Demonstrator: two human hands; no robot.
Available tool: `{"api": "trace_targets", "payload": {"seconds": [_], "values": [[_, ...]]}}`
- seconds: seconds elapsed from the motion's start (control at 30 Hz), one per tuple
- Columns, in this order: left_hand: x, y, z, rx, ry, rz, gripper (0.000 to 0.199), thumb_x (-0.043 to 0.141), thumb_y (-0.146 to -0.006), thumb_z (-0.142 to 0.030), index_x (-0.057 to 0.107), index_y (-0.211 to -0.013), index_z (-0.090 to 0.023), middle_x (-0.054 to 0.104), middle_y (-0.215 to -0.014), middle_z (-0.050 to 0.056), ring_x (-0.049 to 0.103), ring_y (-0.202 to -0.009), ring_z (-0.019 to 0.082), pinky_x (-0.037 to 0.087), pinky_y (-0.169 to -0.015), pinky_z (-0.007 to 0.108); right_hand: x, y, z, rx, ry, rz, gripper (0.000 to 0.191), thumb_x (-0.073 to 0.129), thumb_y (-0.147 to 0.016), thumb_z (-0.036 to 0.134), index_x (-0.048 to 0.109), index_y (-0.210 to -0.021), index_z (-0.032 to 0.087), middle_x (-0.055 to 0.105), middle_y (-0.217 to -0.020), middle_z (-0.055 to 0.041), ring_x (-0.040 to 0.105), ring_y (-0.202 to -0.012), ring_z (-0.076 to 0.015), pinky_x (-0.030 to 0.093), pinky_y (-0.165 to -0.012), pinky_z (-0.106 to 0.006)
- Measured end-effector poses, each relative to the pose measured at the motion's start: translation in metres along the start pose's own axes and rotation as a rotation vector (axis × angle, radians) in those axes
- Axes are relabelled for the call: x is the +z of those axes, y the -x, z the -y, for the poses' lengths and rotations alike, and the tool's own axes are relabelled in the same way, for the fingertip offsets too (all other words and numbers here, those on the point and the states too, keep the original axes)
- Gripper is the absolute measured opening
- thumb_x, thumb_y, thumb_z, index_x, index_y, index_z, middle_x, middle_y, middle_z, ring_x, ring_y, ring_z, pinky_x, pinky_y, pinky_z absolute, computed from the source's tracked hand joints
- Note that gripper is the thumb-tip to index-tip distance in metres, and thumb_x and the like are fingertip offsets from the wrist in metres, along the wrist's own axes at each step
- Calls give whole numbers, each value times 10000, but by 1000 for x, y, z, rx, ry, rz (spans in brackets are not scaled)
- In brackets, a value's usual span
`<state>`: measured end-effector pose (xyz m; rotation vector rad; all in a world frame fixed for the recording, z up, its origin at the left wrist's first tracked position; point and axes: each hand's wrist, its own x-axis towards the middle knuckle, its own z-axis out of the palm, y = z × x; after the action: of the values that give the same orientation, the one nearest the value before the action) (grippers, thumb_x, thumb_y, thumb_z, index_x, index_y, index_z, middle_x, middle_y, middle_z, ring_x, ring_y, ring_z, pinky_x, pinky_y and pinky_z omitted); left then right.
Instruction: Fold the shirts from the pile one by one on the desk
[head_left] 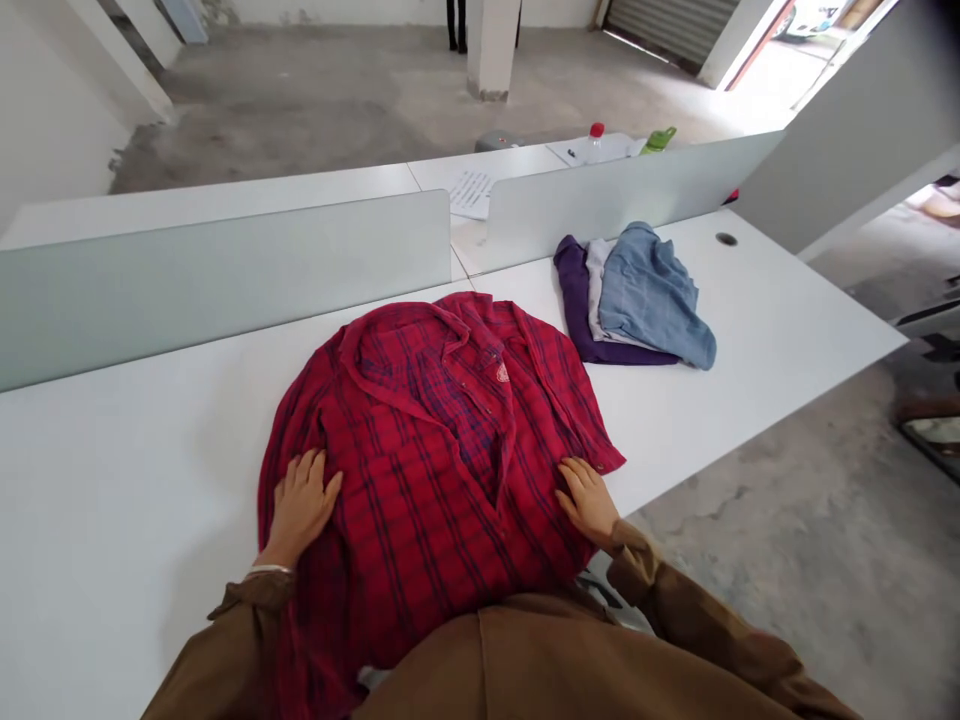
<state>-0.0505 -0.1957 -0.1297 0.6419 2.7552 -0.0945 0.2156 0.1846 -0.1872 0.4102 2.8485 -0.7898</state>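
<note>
The red plaid shirt is running out of view at near left, its badge is looking too small to read, the right divider is hiding the red-capped bottle's base, and a person's legs are extending beyond the far edge of view

We see a red shirt crossed by dark checks, our own brown sleeves, a white table, a purple garment, a blue garment and a green bottle.
</note>
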Motion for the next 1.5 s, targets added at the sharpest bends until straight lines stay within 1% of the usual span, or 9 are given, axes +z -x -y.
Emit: {"api": "trace_targets", "payload": {"seconds": [0.17, 0.3, 0.4, 0.5, 0.6, 0.83, 1.07, 1.33, 1.5], "values": [[-15, -25, 37, -158, -57, 125, 582, 260, -819, -487, 319, -1281, -138, 315, -1339, 153, 276, -1199, 361, 314, -891, 566, -5, -12, 0, 16, 11, 42, 380, 401, -815, 325, 529, -1087, 94, 513, -1160, -130, 437, -1104, -233, 368, -962, -402], [-39, -29, 25, -82, -57, 20, 559, 295, -824, -457, 332, -1268, -119, 328, -1324, 165, 295, -1196, 322, 310, -914, 517, -18, -5, 0, 61, -14, -13, 397, 371, -829, 350, 511, -1096, 92, 512, -1146, -143, 464, -1072, -219, 399, -932, -380], [-37, 24, -20, 145, -76, -47, 506, 312, -831, -412, 372, -1252, -137, 348, -1328, 137, 281, -1220, 287, 301, -944, 469, -22, 16, 3, 67, -16, -83, 370, 370, -831, 347, 512, -1081, 113, 526, -1111, -135, 473, -1045, -213, 412, -911, -383], [-16, 100, -63, 415, -59, 42, 438, 358, -824, -385, 450, -1208, -194, 401, -1315, 90, 284, -1236, 268, 305, -949, 434, -16, 39, 11, 7, -15, -64, 346, 383, -827, 326, 516, -1070, 120, 532, -1093, -132, 468, -1041, -212, 413, -905, -388], [5, 152, -77, 501, -67, 47, 410, 386, -818, -355, 475, -1194, -217, 424, -1306, 78, 304, -1232, 276, 309, -938, 453, -8, 53, 18, -45, 16, 18, 339, 422, -802, 312, 529, -1059, 118, 519, -1113, -136, 455, -1050, -234, 405, -906, -413], [12, 160, -48, 429, -6, 23, 403, 412, -809, -334, 482, -1182, -195, 449, -1279, 87, 323, -1225, 259, 369, -912, 406, -8, 54, 16, -79, 17, 110, 330, 441, -789, 299, 537, -1047, 117, 508, -1118, -138, 460, -1039, -239, 417, -891, -412], [19, 190, -29, 134, 117, -164, 451, 377, -818, -310, 391, -1213, -91, 397, -1253, 187, 320, -1208, 269, 309, -982, 452, -6, 63, 2, 33, -56, 109, 362, 396, -820, 326, 504, -1077, 95, 536, -1084, -146, 489, -1016, -213, 423, -889, -373], [-1, 205, -21, 36, 125, -1, 385, 319, -799, -290, 447, -1156, -227, 501, -1154, 112, 381, -1161, 261, 319, -958, 484, -22, 60, 6, 210, -57, 191, 297, 359, -825, 239, 495, -1070, 139, 538, -1066, -106, 501, -989, -168, 408, -874, -317], [-5, 200, -30, -38, 90, -22, 416, 332, -764, -288, 461, -1149, -199, 507, -1120, 137, 407, -1125, 284, 349, -931, 494, -27, 49, 13, 399, 28, 233, 325, 430, -794, 263, 476, -1091, 138, 499, -1077, -121, 491, -979, -180, 401, -836, -298]]}}
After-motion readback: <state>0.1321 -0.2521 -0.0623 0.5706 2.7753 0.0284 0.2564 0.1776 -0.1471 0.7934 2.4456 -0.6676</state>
